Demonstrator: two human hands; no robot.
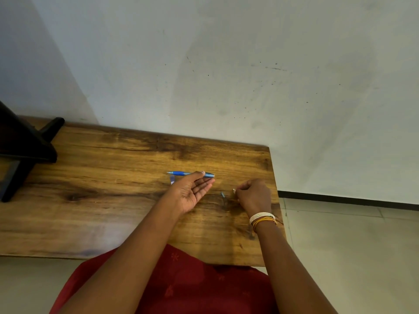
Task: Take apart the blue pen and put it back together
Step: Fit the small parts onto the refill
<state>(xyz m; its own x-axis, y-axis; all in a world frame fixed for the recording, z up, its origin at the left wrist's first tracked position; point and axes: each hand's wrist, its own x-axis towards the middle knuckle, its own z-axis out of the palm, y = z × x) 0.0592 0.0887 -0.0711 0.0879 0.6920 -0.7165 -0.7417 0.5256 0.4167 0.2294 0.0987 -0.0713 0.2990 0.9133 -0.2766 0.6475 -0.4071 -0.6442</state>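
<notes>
The blue pen (181,173) lies crosswise on the wooden table (102,168), its tip pointing left. My left hand (192,191) is just in front of it, palm turned right and fingers spread, the thumb tip over the pen's barrel. My right hand (254,196) is closed near the table's right edge and pinches a small pale pen part (234,190) at its fingertips. A small blue-grey piece (222,194) lies on the table between the two hands. A short clear piece (172,179) lies just below the pen's left end.
A black stand (22,150) occupies the table's far left. A wall rises directly behind the table. The table's right edge (275,189) is close to my right hand, with tiled floor beyond it. My red garment (192,286) is at the front edge.
</notes>
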